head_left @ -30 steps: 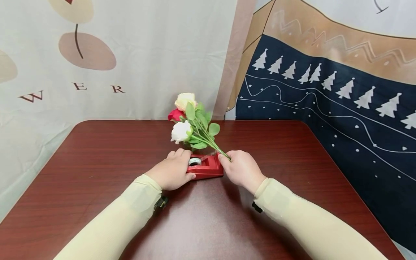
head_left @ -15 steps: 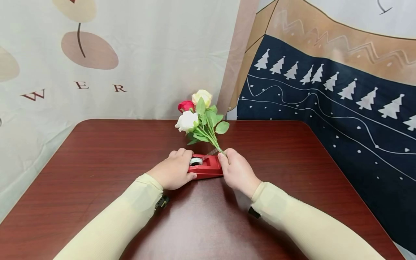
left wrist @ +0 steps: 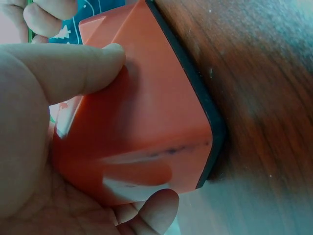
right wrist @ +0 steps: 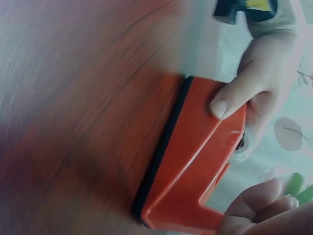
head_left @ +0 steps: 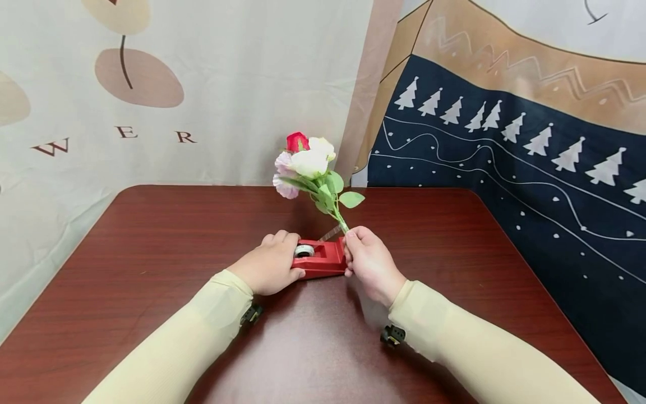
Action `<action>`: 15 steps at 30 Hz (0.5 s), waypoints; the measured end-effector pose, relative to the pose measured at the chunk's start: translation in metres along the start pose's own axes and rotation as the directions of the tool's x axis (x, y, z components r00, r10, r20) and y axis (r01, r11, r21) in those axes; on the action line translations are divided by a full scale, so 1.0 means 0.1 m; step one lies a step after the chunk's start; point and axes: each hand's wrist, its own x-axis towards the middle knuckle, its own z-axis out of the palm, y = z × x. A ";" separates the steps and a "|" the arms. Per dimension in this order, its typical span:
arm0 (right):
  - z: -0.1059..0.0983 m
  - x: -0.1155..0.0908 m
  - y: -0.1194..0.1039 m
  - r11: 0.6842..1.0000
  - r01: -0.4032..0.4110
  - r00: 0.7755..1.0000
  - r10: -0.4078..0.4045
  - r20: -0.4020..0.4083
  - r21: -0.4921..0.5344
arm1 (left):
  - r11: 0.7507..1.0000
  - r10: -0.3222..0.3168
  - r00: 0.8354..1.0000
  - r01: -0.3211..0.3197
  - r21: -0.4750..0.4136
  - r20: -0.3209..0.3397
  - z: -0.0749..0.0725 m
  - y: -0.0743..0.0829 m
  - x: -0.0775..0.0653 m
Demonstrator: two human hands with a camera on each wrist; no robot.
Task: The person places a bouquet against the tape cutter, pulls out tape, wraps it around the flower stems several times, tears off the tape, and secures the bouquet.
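Observation:
A red tape dispenser (head_left: 325, 265) with a black base stands on the table, a roll of clear tape (head_left: 304, 251) inside it. My left hand (head_left: 267, 266) grips its rear end, the thumb along the near side, as the left wrist view also shows. Beside the front end, my right hand (head_left: 374, 265) pinches the green stems of a flower bunch (head_left: 310, 164) with red, white, cream and lilac blooms. The bunch leans slightly left above the table. A strip of tape (head_left: 330, 233) stretches from the dispenser to the stems. In the right wrist view the blooms are mostly out of frame.
The dark red wooden table (head_left: 151, 314) spreads out on all sides of the hands. Behind it hangs a pale curtain (head_left: 242, 84) with printed letters. A navy cloth with white trees (head_left: 504, 168) hangs at the right.
My right hand has turned the bunch, which has swung more upright and to the right. Lilac blooms have come into view. The tape strip now reaches the stems. My left hand keeps its hold.

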 end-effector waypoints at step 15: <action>0.03 -0.02 -0.05 0.914 -0.257 0.966 0.236 0.102 0.315 | 1.000 0.011 1.000 -0.011 0.007 -0.015 0.01 0.01 0.00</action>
